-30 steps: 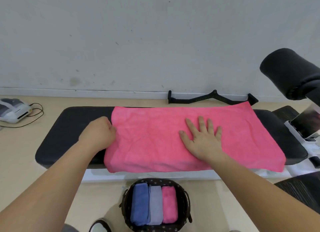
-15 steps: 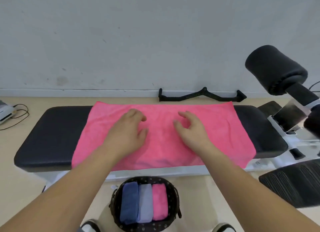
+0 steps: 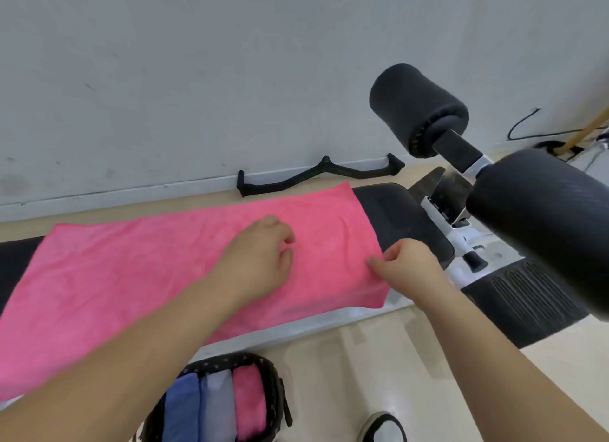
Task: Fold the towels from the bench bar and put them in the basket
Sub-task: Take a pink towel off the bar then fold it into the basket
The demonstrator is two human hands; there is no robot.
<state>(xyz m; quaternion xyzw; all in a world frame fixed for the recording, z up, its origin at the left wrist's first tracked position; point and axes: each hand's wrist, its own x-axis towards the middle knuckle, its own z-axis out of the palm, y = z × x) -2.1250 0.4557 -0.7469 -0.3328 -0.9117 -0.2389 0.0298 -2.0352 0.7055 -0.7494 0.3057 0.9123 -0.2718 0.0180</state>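
Observation:
A pink towel (image 3: 131,270) lies spread flat along the black bench pad (image 3: 405,217). My left hand (image 3: 260,260) rests on the towel's right half with fingers curled loosely. My right hand (image 3: 405,267) pinches the towel's right edge near its front corner. On the floor below stands the dark patterned basket (image 3: 270,369). It holds a folded blue towel (image 3: 181,408), a folded grey towel (image 3: 216,405) and a folded pink towel (image 3: 250,402) side by side.
Two black foam rollers (image 3: 418,108) of the bench rise at the right, the nearer roller (image 3: 543,224) close to my right arm. A black cable handle (image 3: 316,176) lies by the wall. My shoe (image 3: 382,426) is next to the basket.
Both hands slid rightward over the towel. My right hand went from lying flat mid-towel to pinching its right edge. The view swung right and tilted.

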